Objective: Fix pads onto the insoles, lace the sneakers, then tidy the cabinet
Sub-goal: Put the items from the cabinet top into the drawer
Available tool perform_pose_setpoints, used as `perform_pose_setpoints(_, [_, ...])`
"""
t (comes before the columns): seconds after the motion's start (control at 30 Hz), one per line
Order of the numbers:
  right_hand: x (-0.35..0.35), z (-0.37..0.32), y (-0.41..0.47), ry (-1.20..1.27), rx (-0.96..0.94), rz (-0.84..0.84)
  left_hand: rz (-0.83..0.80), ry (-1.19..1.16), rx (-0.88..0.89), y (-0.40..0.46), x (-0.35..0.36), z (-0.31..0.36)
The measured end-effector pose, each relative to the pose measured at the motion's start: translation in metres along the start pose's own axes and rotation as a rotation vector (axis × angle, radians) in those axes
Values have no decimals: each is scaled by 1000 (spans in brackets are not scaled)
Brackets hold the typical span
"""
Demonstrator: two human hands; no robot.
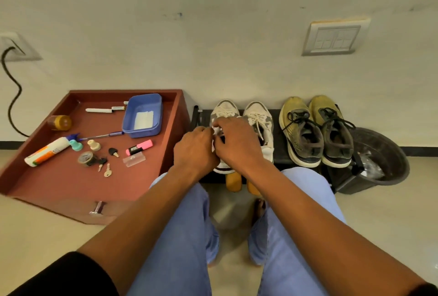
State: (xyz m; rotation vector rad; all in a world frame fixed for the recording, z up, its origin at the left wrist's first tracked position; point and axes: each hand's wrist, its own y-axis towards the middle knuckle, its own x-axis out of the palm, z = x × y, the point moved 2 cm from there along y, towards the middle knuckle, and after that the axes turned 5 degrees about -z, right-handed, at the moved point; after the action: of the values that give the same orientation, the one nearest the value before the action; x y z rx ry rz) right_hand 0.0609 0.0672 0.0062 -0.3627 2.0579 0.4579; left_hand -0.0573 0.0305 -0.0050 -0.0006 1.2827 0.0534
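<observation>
Mid-frame, the left hand and right hand met over the left white sneaker on the dark rack, both seemingly pinching its lace. A slipped end could miss an eyelet, I judged; fingers hid the eyelets.

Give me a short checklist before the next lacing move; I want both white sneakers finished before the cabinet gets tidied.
1. Both hands on the lace: ok. The left hand and right hand pinch the white lace over the left white sneaker.
2. Sneaker seated on the black rack: ok.
3. Lace through every eyelet: cannot tell, the hands cover them.
4. Right white sneaker laced: ok, though its ends hang loose.
5. Cabinet top tidy: not ok; keys, pink highlighter and glue tube lie scattered.
</observation>
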Motion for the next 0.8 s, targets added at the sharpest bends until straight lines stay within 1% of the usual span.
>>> perform_pose_setpoints(0.1, [-2,-26,9,68,-42,-21,-9,15,-33,-2,-28,-28])
perform_pose_setpoints(0.33, [16,-92,24,98,-192,-120,43,30,-267,-43,-62,-110])
perform_pose_setpoints(0.43, [35,-128,30,100,-261,-192,59,73,-321,-66,-68,-143])
perform_pose_setpoints(0.57, [64,-173,32,110,-343,-303,12,40,-377,-96,-72,-185])
perform_pose_setpoints(0.67, [86,-198,30,99,-408,-401,-18,76,-409,-121,-72,-217])
perform_pose_setpoints(0.8, [124,-221,29,29,-462,-540,-114,149,-426,-155,-56,-251])
